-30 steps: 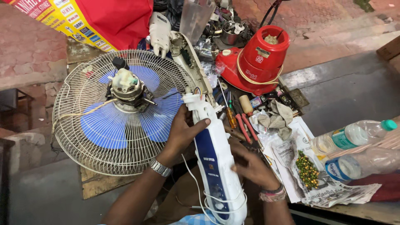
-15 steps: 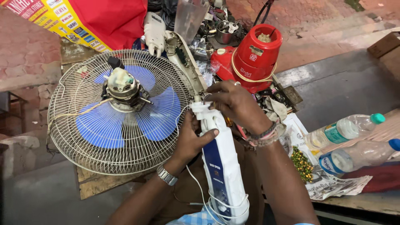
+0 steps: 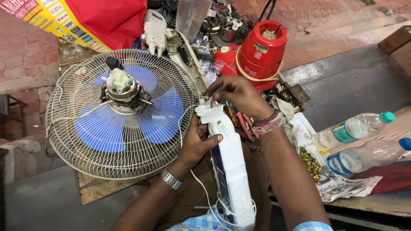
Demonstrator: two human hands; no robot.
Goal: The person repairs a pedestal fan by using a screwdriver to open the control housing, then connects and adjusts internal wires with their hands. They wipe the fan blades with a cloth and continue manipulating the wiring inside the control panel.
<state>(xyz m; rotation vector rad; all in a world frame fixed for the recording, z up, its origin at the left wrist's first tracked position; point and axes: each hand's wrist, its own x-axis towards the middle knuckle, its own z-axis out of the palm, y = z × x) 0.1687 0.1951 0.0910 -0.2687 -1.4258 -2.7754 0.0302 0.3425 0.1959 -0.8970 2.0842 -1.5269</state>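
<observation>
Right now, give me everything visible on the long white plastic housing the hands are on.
The long white plastic housing is slim and glossy, with a dark blue panel down its left side. It lies lengthwise away from the person, its open top end near the wire fan guard. The left hand wraps it just below the top, thumb across the front. The right hand pinches thin wires at the opening. A white cord loops around its lower end.
</observation>
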